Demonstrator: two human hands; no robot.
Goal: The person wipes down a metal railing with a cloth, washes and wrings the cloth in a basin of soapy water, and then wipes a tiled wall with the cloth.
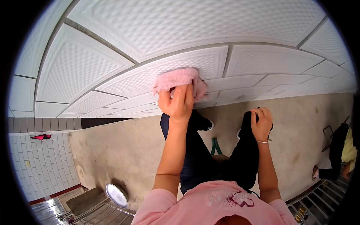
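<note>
Holding pink cloth [177, 78] against tiles [129, 79] is the left hand [177, 107].

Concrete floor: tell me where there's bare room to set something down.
The concrete floor is bare between the brick-pattern wall and the left forearm, above the round pale basin; also between the right hand and the person at far right. It is crowded between the legs, around the green bars, and lower left, by the metal railing.

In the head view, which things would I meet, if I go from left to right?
Small red item, round basin, left hand holding the pink cloth, right hand, another person at the edge.
</note>
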